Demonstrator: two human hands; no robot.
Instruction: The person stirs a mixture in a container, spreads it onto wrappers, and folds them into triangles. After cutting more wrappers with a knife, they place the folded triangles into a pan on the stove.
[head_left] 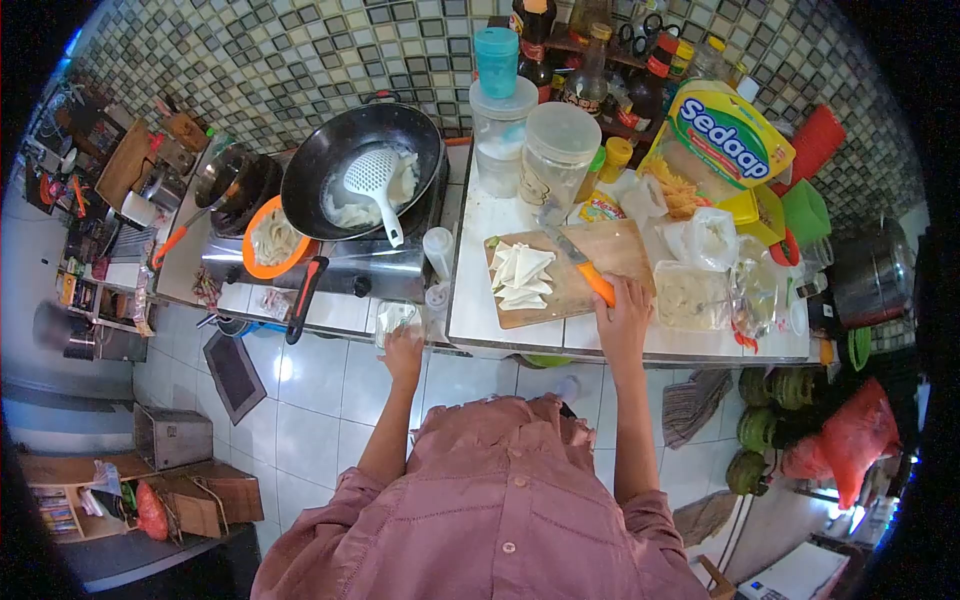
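My right hand (624,318) is closed round the orange handle of a knife (590,276), whose blade lies over the wooden cutting board (543,318). Left of the blade, white triangular pieces (521,275) are stacked on the board. My left hand (403,350) holds a small clear container (399,319) at the counter's front edge, between the stove and the board. On the stove stands a black wok (310,160) with a white slotted spatula (373,180) resting over pale food. An orange-rimmed bowl (272,237) with pale strips sits beside the wok.
The wok's handle (307,300) juts over the front edge. Clear jars (560,150) and bottles stand behind the board. To its right are a clear tray (692,297), plastic bags (702,238) and a yellow package (728,137). A smaller pan (226,172) sits at left.
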